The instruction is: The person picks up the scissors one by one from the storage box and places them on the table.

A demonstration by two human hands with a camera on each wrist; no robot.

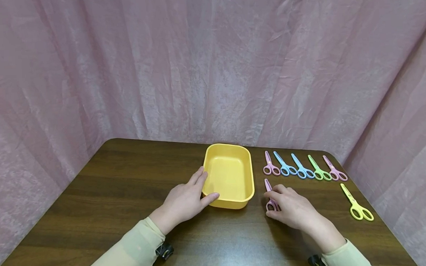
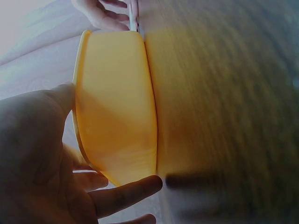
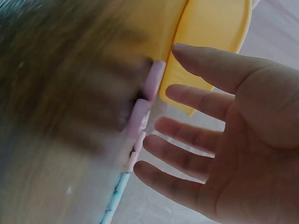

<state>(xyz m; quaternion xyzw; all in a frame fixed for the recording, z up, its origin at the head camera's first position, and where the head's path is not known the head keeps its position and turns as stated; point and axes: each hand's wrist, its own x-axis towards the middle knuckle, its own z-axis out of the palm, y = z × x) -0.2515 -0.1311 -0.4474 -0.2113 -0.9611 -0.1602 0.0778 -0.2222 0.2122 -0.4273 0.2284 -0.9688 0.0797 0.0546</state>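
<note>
A yellow plastic basket [image 1: 230, 204] stands on the table with nothing inside it. My left hand [image 1: 185, 199] lies at its left side, thumb and fingers spread straight along the rim; in the left wrist view some fingertips [image 2: 152, 184] reach down past the wall. Beside the basket on the right, a pair of pink scissors [image 1: 268, 183] lies flat, blades pointing away. Over its handles hovers my right hand [image 1: 291, 207], which hides part of them. The right wrist view shows that hand's fingers [image 3: 180, 130] spread and loosely bent, apart from the pink handles [image 3: 154, 80].
Along the back right, a row holds pink scissors [image 1: 270, 169], two blue pairs [image 1: 285, 168] [image 1: 302, 171], a green pair [image 1: 319, 172] and another pink pair [image 1: 335, 173]. Yellow scissors [image 1: 357, 208] lie near the right edge of the brown table [image 1: 105, 209]. A pink curtain [image 1: 196, 70] hangs behind.
</note>
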